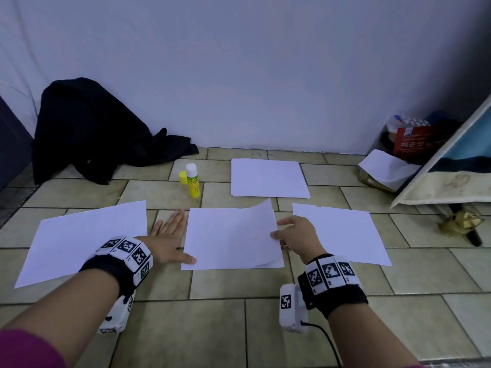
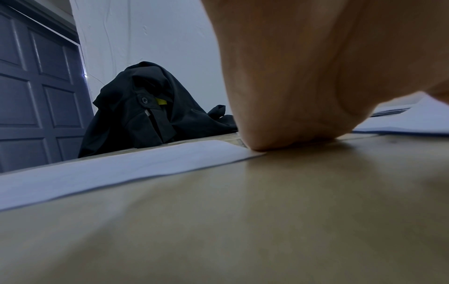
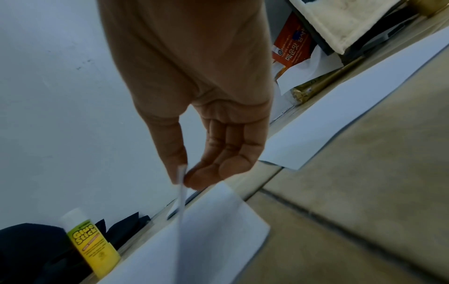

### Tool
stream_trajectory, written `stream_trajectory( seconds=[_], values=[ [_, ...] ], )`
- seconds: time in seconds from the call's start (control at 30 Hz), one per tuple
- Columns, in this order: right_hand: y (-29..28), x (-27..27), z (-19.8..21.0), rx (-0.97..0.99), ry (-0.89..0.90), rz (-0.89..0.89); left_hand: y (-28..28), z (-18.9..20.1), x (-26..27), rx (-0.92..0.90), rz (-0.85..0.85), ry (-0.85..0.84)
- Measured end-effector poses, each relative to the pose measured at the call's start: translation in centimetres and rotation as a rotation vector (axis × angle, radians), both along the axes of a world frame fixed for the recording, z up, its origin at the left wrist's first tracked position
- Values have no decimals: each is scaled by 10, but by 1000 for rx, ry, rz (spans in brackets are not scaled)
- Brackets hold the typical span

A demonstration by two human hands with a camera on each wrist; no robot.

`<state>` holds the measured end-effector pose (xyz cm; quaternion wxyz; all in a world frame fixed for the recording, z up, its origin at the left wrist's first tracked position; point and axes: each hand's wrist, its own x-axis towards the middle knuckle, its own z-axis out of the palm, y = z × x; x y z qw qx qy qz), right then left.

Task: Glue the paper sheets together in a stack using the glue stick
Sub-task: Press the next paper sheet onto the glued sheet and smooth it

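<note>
1. Far left, a black jacket is slumped against the white wall, beside a grey panelled door.
2. In front of it a single white sheet lies flat on the tiled floor.
3. The left hand lies flat on the tiles between that sheet and the middle one, fingers straight and spread, thumb tip pressing the near left corner of the top sheet; it grips nothing.
4. Behind the hand, the glue stick stands upright with its white glue end showing, and its yellow cap stands just beside it.
5. The top sheet sits over another in the middle, its right edge raised and curling.
6. The right hand pinches that raised edge between thumb and fingertips.
7. Further back lies a neat paper stack.
8. Right of the hand lies another loose sheet.
9. Far right, a red packet and a leaning framed board crowd the corner.
</note>
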<state>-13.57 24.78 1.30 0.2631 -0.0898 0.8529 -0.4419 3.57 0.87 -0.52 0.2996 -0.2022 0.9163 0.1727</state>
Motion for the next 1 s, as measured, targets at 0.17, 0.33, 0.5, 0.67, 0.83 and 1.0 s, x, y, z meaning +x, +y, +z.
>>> stream_trajectory(
  seconds=[0.17, 0.33, 0.5, 0.67, 0.83, 1.0],
  values=[
    [1, -1, -1, 109, -33, 55, 0, 2, 0, -2, 9, -10],
    [-2, -1, 2, 177, -34, 76, 1, 1, -1, -9, 12, -14],
    [-5, 2, 3, 275, 81, 155, 0, -2, -1, -17, 4, -1],
    [-2, 0, -2, 265, 144, 128, 2, 3, -1, -11, 2, -15],
    [-4, -3, -4, 315, 129, 142, 1, 4, -1, -8, -5, -26],
    [-5, -5, -8, 356, 143, 146, 2, 5, -1, -8, -9, -26]
  ],
)
